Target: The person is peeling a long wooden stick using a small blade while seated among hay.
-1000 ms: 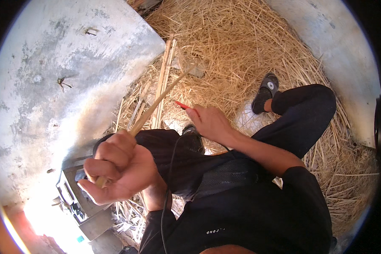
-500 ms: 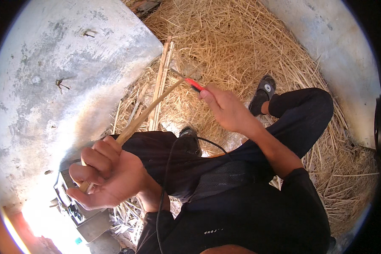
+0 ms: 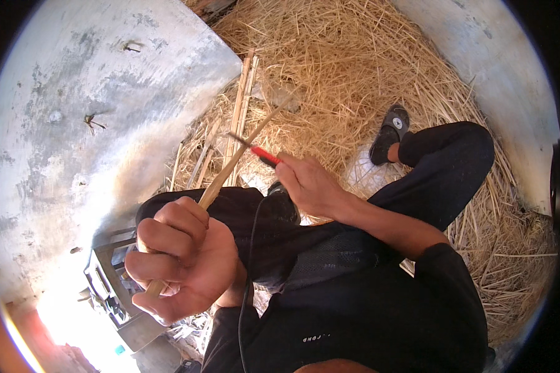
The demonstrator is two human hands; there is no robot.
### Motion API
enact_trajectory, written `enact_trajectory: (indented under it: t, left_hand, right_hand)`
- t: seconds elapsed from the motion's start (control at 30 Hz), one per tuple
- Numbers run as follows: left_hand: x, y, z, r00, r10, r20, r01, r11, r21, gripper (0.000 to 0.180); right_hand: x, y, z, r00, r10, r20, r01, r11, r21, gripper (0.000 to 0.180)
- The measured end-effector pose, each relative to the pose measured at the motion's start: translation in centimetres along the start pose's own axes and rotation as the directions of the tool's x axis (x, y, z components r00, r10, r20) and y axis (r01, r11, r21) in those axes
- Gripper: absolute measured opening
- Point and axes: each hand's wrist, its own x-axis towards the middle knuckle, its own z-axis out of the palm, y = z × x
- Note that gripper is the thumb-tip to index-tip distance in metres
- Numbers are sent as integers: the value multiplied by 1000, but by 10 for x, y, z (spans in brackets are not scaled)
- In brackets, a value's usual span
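Note:
My left hand [image 3: 186,258] is closed around a long tapered stick [image 3: 216,184] of pale wood or bamboo, its thick end showing below the fist. From there the stick slants up and away to a thin tip over the straw. A knife [image 3: 264,153] with a red-and-black handle and a narrow dark blade is gripped in my right hand [image 3: 313,188]. Its blade crosses the stick about midway along and appears to touch it.
Dry straw [image 3: 336,68] covers the floor, with several wooden strips [image 3: 239,109] lying on it. A whitewashed slab or wall [image 3: 106,81] stands at the left. Below it is a metal-framed object [image 3: 127,317]. A black cord [image 3: 250,248] hangs across my front.
The knife has moved down the stick toward my left hand, from near the tip to about the middle. My left hand has shifted slightly right with the stick.

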Motion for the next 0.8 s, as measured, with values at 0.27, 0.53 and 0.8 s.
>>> enact_trajectory:
  t: [0.27,0.53,0.8]
  left_hand:
    - [4,10,-9,997,-69,-33,69,998,-7,43]
    - [8,8,-16,995,-63,-82,64,998,9,42]
    - [7,-1,0,945,85,-317,-23,981,193,49]
  right_hand:
    - [6,-9,1,979,-197,-60,184,969,-167,20]
    - [25,41,3,996,64,-56,-80,924,-373,22]
    - [26,54,27,980,201,-3,-198,960,-200,27]
